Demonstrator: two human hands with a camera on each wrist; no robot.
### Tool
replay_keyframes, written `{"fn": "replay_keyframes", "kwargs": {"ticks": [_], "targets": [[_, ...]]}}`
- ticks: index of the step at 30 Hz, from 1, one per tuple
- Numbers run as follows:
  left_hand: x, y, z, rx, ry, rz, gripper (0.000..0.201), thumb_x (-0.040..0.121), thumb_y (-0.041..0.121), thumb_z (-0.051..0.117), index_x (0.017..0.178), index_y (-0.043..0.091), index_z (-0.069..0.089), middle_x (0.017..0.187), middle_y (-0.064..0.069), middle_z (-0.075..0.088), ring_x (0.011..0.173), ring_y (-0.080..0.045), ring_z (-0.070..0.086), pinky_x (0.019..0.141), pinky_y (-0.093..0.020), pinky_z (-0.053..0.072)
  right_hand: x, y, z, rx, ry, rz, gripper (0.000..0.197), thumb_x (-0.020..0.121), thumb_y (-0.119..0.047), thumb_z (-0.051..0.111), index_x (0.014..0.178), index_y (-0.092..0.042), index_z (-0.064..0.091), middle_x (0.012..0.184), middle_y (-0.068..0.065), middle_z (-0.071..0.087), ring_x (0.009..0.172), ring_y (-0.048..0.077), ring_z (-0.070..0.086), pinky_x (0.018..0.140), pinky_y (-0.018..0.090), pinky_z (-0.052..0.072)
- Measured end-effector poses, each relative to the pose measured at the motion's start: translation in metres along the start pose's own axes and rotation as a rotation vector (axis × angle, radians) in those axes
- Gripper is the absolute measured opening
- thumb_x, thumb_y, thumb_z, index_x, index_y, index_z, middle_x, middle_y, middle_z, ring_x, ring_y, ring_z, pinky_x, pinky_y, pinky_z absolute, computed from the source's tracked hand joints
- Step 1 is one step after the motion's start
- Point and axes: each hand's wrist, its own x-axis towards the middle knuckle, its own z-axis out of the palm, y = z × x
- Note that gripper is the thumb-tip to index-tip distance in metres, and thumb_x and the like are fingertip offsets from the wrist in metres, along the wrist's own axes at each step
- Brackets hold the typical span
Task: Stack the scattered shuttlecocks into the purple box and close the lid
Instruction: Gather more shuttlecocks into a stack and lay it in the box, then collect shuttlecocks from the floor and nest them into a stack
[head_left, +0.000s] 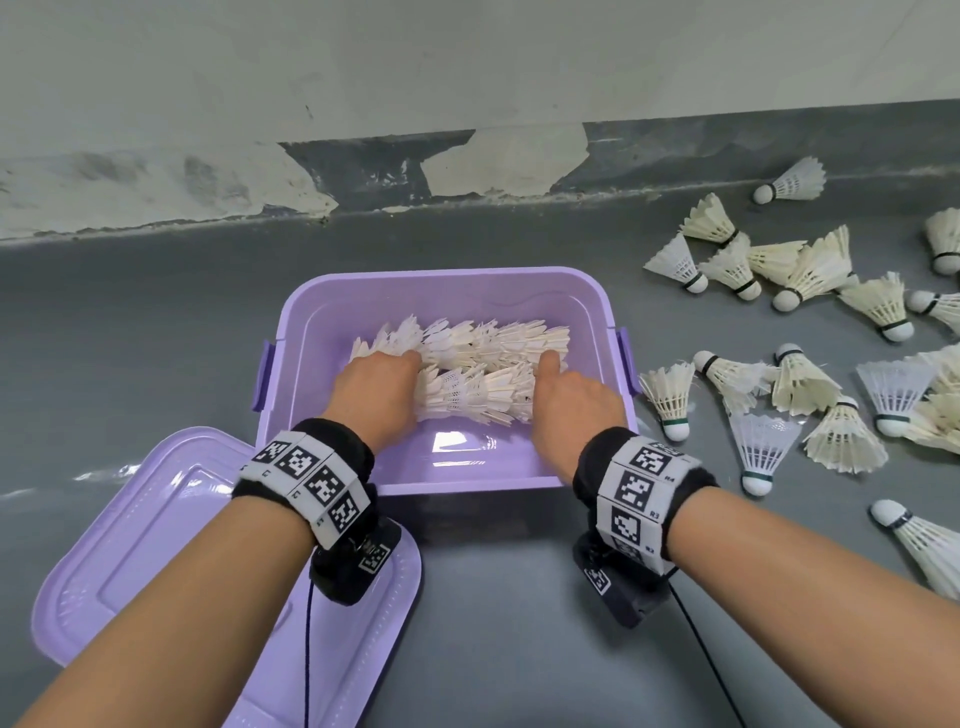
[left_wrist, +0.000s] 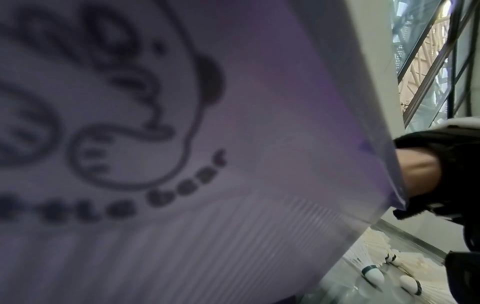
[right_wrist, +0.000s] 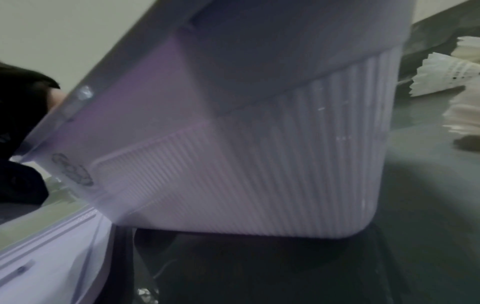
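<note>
The purple box (head_left: 447, 280) stands open on the grey floor. Two rows of nested white shuttlecocks lie inside it. The far row (head_left: 467, 335) lies free. My left hand (head_left: 387, 376) grips the left end of the near row (head_left: 475, 395), and my right hand (head_left: 558, 379) grips its right end; most fingers are hidden behind the feathers. The lid (head_left: 156, 545) lies flat at the lower left, under my left forearm. Both wrist views show only the box's outer wall (left_wrist: 233, 144) (right_wrist: 259, 164), not the fingers.
Several loose shuttlecocks (head_left: 805, 379) lie scattered on the floor right of the box, reaching the wall's base (head_left: 519, 208); some show in the wrist views (left_wrist: 374, 275) (right_wrist: 446, 74). Cables hang from both wristbands.
</note>
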Motion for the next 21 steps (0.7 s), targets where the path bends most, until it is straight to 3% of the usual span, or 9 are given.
{"fn": "replay_keyframes", "kwargs": {"ticks": [3, 6, 9, 12, 16, 21], "targets": [[0.002, 0.003, -0.001, 0.012, -0.012, -0.041, 0.018, 0.078, 0.018, 0.061, 0.096, 0.013, 0.059, 0.085, -0.004, 0.058, 0.08, -0.027, 0.057, 0.063, -0.032, 0.041, 0.001, 0.0, 0.001, 0.089, -0.011, 0.013, 0.034, 0.082, -0.004, 0.049, 0.114, -0.006, 0.036, 0.079, 0.007, 0.049, 0.069, 0.029, 0.049, 0.061, 0.033, 0.038], [0.005, 0.003, -0.001, -0.001, -0.051, -0.008, 0.022, 0.076, 0.017, 0.062, 0.098, 0.012, 0.063, 0.078, -0.001, 0.052, 0.072, -0.023, 0.049, 0.065, -0.03, 0.043, 0.001, 0.003, -0.002, 0.125, -0.123, -0.012, 0.016, 0.086, -0.006, 0.049, 0.102, -0.006, 0.049, 0.089, 0.011, 0.052, 0.081, 0.03, 0.052, 0.067, 0.03, 0.039], [0.006, 0.002, 0.0, -0.06, -0.146, 0.038, 0.031, 0.075, 0.018, 0.067, 0.104, 0.013, 0.058, 0.089, -0.005, 0.061, 0.077, -0.022, 0.051, 0.067, -0.027, 0.039, 0.003, 0.004, -0.003, 0.179, -0.188, 0.03, 0.006, 0.085, -0.01, 0.051, 0.089, -0.009, 0.046, 0.086, 0.007, 0.043, 0.078, 0.025, 0.046, 0.067, 0.027, 0.041], [0.003, 0.003, 0.003, -0.113, -0.184, 0.015, 0.041, 0.073, 0.02, 0.072, 0.107, 0.011, 0.053, 0.093, -0.003, 0.056, 0.079, -0.02, 0.048, 0.068, -0.027, 0.039, 0.006, 0.004, 0.002, 0.167, -0.181, 0.042, 0.012, 0.084, -0.011, 0.051, 0.073, -0.01, 0.045, 0.074, 0.003, 0.044, 0.066, 0.02, 0.047, 0.062, 0.027, 0.041], [-0.004, 0.006, 0.0, -0.242, -0.185, -0.02, 0.037, 0.071, 0.026, 0.075, 0.098, 0.014, 0.052, 0.081, 0.003, 0.053, 0.077, -0.018, 0.052, 0.065, -0.028, 0.04, 0.003, 0.002, 0.001, 0.215, -0.059, 0.075, 0.013, 0.08, -0.019, 0.054, 0.072, -0.011, 0.049, 0.066, 0.0, 0.043, 0.06, 0.018, 0.047, 0.059, 0.025, 0.041], [-0.014, 0.02, -0.023, -0.321, -0.215, -0.044, 0.044, 0.079, 0.027, 0.069, 0.103, 0.013, 0.035, 0.076, 0.007, 0.043, 0.072, -0.013, 0.046, 0.054, -0.025, 0.034, -0.005, 0.002, -0.011, 0.324, 0.03, 0.057, 0.025, 0.079, -0.025, 0.049, 0.059, -0.013, 0.042, 0.061, 0.002, 0.044, 0.056, 0.02, 0.044, 0.048, 0.023, 0.028]]}}
